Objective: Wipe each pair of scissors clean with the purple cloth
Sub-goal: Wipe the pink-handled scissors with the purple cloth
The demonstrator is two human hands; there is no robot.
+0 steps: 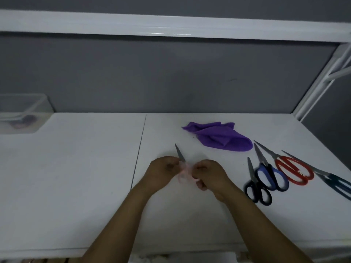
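Both hands hold a pair of pink-handled scissors just above the white table, its grey blade tip pointing away from me. My left hand grips it near the blade base, and my right hand curls round the pink handle. The crumpled purple cloth lies untouched behind and to the right of my hands. Right of them lie several more scissors: a black pair, a blue pair, a red pair and a dark teal pair.
A clear plastic box stands at the back left with something dark inside. A grey wall panel closes the back. A white shelf frame rises at the right. A seam runs across the tabletop left of my hands.
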